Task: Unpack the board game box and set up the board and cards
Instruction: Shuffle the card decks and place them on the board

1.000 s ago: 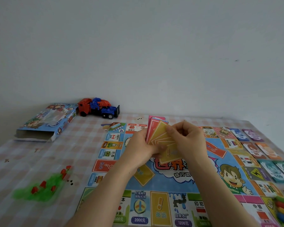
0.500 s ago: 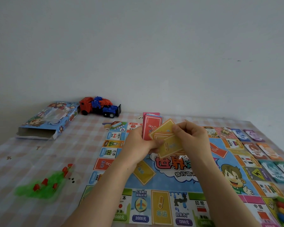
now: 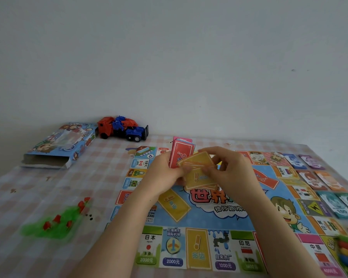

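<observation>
**Over the board: cards still in hand**

Above the board's centre, both hands hold the deck. The left hand (image 3: pixel 165 175) grips the red cards (image 3: pixel 182 155) upright, its thumb on the yellow cards (image 3: pixel 197 167). The right hand (image 3: pixel 227 171) pinches those yellow cards, fingers curled over them. Beneath, the board (image 3: pixel 209 217) lies flat on the checked cloth, with paper money (image 3: pixel 338 205) along its right edge and the box (image 3: pixel 58 149) open at far left. Unpacking looks done. I judge the cards have yet to go onto the board's printed spaces. Against a second ago, the red cards stand squarer, clear of the yellow fan.
</observation>
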`<control>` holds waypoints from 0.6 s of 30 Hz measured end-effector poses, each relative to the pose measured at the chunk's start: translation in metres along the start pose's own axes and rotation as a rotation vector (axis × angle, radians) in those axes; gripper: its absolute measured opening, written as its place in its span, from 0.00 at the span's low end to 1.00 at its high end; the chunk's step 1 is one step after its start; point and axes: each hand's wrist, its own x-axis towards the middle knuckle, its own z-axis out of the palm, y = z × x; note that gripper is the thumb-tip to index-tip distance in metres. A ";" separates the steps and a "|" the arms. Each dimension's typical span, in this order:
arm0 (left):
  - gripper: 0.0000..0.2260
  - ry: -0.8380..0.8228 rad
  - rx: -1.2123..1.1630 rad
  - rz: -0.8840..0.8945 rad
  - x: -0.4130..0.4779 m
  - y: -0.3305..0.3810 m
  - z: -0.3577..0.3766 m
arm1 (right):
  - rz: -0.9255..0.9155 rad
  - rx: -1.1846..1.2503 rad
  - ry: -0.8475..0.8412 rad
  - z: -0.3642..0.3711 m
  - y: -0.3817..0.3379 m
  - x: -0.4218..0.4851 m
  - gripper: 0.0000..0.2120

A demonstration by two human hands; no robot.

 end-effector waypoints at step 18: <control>0.22 0.369 0.684 0.134 0.001 -0.001 -0.012 | 0.016 0.096 0.185 0.004 0.003 -0.002 0.23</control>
